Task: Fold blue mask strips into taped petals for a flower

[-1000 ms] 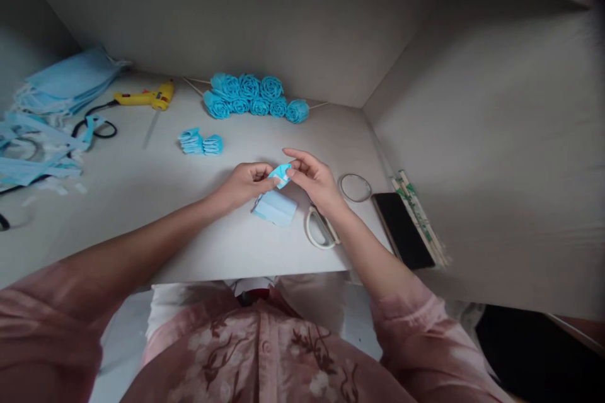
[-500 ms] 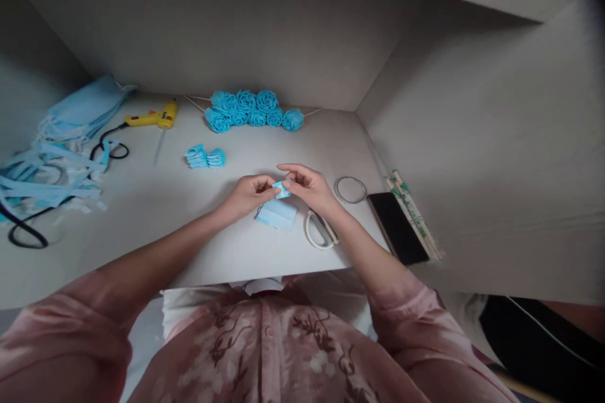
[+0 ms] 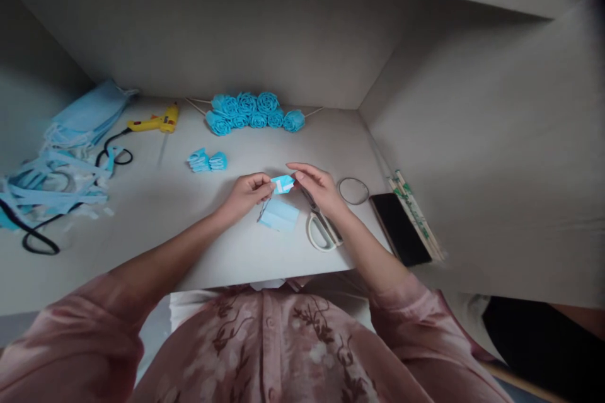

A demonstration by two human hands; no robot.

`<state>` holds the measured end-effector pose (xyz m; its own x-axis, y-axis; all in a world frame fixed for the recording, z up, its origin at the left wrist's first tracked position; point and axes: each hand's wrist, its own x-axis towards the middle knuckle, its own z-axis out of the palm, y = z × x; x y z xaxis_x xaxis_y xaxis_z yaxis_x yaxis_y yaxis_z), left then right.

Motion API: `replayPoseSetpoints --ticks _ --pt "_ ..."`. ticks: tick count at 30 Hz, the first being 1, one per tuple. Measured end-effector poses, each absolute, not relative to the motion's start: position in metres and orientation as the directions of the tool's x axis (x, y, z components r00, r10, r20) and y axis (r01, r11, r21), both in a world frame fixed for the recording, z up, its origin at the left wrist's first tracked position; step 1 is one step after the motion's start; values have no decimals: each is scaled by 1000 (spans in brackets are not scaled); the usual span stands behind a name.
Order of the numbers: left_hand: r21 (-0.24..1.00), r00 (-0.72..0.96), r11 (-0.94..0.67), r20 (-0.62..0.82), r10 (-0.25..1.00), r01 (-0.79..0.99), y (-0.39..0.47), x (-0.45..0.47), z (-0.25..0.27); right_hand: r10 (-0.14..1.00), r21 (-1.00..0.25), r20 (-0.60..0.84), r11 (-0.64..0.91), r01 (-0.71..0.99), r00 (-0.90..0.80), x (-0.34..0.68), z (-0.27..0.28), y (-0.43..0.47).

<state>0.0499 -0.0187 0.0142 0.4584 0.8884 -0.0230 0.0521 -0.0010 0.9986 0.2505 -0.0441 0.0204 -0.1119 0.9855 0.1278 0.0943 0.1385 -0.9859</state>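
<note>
My left hand [image 3: 249, 194] is closed in a pinch on a small folded piece of blue mask fabric [image 3: 282, 184], white strips showing on its face. My right hand [image 3: 320, 189] is at the piece's pointed right end, index finger stretched out and thumb close to the tip; whether they touch is hard to tell. Under the hands a flat light-blue fabric piece [image 3: 280, 215] lies on the table, a thin dark object [image 3: 262, 209] at its left edge, too small to name. White-handled scissors [image 3: 322, 233] lie partly beneath my right hand.
Blue fabric roses [image 3: 250, 111] on sticks lie at the back, with folded blue pieces [image 3: 207, 161] nearer. Leftward are a yellow glue gun [image 3: 155, 121], masks [image 3: 89, 113] and cut strips [image 3: 57, 186]. A wire ring [image 3: 353, 191], phone [image 3: 400, 228] and wrapped sticks [image 3: 418, 214] lie right.
My right hand has shifted slightly right, its thumb coming off the face of the folded piece. More of the piece now shows, still pinched in my left hand. The view has shifted slightly.
</note>
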Motion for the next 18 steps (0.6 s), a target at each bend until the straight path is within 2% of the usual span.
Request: replayPoseSetpoints --ticks 6,12,18 --pt "1000 466 9 -7 885 -2 -18 49 14 980 -983 147 161 94 -132 252 11 -41" --pt "991 448 -22 79 890 -131 -16 52 9 970 -973 162 187 132 -183 255 6 -37" --pt "989 428 -86 129 895 -119 -13 54 2 971 -971 190 209 120 -148 254 3 -31"
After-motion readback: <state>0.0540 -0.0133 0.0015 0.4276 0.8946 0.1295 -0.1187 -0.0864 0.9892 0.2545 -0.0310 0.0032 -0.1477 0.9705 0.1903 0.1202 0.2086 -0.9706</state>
